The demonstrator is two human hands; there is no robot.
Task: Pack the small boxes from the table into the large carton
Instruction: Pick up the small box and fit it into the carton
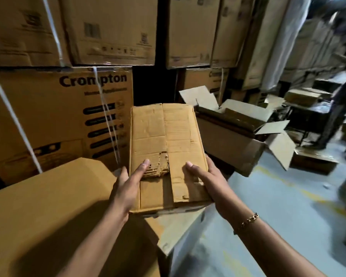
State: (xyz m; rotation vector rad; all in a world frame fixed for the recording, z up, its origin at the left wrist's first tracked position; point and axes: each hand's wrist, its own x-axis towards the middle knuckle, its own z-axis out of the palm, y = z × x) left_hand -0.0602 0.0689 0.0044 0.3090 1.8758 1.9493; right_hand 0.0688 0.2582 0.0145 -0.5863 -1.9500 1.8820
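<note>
A flat, worn brown small box [164, 136] with a torn patch on its top is held up in front of me. My left hand [126, 188] grips its near left edge, thumb lying on top. My right hand [204, 182] grips the near right edge, thumb on top, fingers underneath and hidden. A gold chain bracelet sits on the right wrist. Behind and to the right stands the large open carton [234, 150] on the floor, flaps spread outward, with brown boxes inside it.
A big closed brown carton [48, 216] lies at lower left under my left arm. Stacked "Crompton" cartons [68, 116] form a wall behind. Pale floor [278, 206] stretches to the right. A dark table with a box [302, 96] and a standing person [340, 108] are at far right.
</note>
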